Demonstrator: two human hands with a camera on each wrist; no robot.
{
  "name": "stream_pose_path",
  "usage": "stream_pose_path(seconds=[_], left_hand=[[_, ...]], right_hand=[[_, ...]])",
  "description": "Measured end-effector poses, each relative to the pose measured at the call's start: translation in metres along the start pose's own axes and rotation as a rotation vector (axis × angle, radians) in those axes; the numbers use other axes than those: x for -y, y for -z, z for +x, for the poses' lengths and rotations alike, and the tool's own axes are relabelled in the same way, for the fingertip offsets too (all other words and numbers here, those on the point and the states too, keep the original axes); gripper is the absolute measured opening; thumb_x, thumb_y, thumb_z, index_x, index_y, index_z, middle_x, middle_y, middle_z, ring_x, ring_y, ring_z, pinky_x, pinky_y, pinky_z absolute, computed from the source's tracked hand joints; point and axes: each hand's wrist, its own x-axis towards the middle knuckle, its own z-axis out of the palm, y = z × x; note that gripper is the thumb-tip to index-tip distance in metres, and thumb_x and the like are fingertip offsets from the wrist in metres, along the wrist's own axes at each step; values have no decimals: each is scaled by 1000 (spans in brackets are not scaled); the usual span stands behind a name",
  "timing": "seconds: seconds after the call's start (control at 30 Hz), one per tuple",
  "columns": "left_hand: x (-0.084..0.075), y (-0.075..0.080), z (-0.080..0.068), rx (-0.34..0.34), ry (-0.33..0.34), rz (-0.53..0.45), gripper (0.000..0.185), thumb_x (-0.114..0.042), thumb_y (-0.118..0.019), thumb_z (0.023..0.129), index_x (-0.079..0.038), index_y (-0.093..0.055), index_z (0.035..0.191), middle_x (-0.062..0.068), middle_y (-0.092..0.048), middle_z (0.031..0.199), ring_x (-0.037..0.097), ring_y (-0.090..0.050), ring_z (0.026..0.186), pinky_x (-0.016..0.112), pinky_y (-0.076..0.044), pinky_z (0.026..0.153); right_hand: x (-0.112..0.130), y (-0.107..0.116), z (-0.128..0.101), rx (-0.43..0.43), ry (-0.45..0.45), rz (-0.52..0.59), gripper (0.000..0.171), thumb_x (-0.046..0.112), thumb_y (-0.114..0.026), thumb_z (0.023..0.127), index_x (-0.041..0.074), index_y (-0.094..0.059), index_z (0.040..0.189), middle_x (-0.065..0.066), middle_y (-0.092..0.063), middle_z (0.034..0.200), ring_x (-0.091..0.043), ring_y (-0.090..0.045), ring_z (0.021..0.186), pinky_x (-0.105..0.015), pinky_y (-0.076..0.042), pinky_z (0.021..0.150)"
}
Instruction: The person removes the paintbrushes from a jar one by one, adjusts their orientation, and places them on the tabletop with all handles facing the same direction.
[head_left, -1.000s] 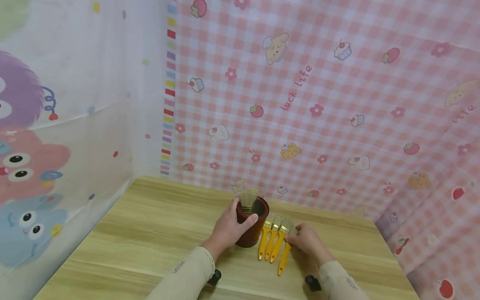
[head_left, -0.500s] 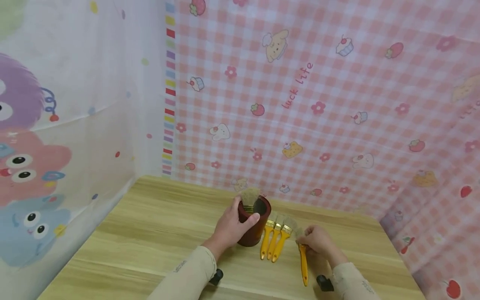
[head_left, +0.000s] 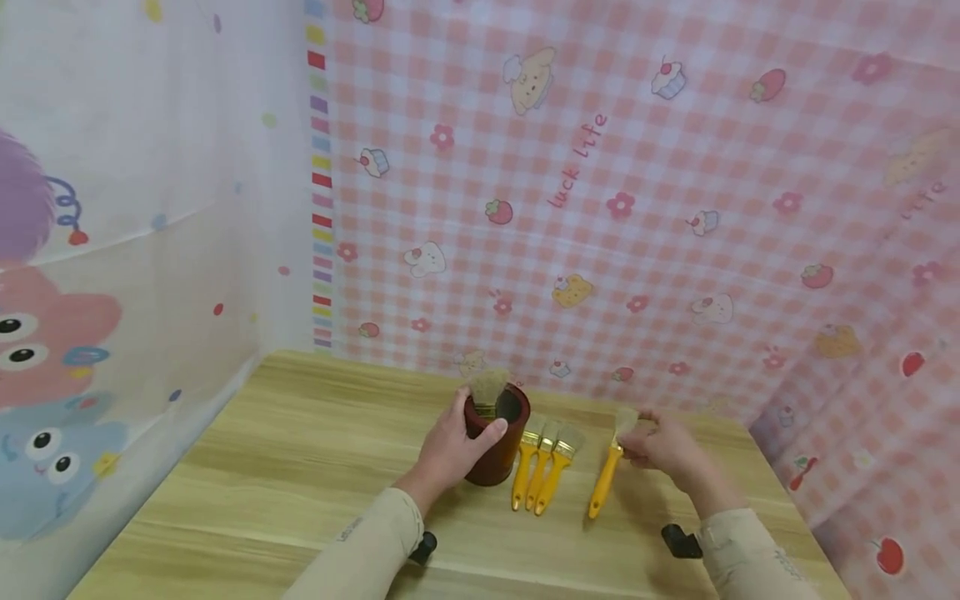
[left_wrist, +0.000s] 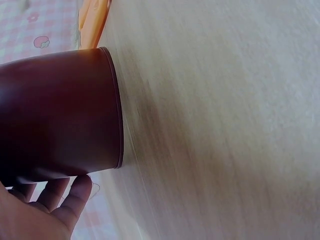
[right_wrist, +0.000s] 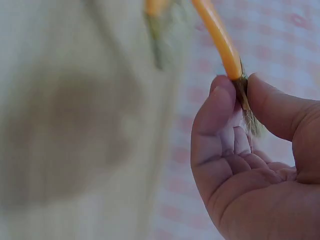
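Since the earlier head views, the right hand (head_left: 667, 450) had lifted one yellow-handled flat paintbrush (head_left: 609, 471) off the table and swung it right of the row, bristles up toward the wall.

Nearest the camera, two beige sleeves entered from the bottom edge. Right of centre, that hand pinched the brush at its ferrule between thumb and fingers (right_wrist: 220, 115), the handle hanging toward the light wooden table (head_left: 300, 467). Left of it, three more yellow-handled paintbrushes (head_left: 542, 467) lay side by side, just beside the pot. At centre, the left hand (head_left: 450, 450) curled round the dark red cylindrical pot (head_left: 495, 442), thumb on the rim; the wrist view showed its base flat on the wood.

Inside the pot stood one brush with pale bristles (head_left: 487, 387) upward, in the left part of the opening. To seat the held brush well, the handle would probably need tipping downward and steering into the free right part, while the pot was held steady. Beyond hung a pink checked cloth (head_left: 675, 208).
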Motion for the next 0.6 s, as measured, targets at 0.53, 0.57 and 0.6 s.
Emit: stream_pose_path(seconds=[0.53, 0.57, 0.6], left_hand=[[0, 1, 0, 18, 13, 10, 100, -76, -58, 98, -17, -24, 170, 22, -47, 164, 46, -52, 146, 65, -45, 115], [0, 1, 0, 19, 14, 10, 100, -76, -58, 97, -17, -24, 170, 22, -47, 165, 46, -52, 146, 65, -45, 115], [-1, 2, 1, 22, 13, 7, 100, -76, -58, 97, -17, -23, 171, 22, -46, 165, 47, -52, 146, 66, -45, 115]], right_hand=[[-30, -68, 34, -71, -81, -40, 52, 8, -73, 100, -22, -50, 135, -19, -74, 87, -17, -70, 70, -33, -62, 66], [-28, -69, 34, -96, -63, -113, 59, 12, -73, 99, -23, -47, 139, -23, -75, 94, -20, -71, 75, -36, -63, 71], [-24, -70, 33, -129, -44, -179, 64, 15, -73, 99, -24, -45, 143, -29, -74, 103, -27, -73, 83, -41, -63, 79]])
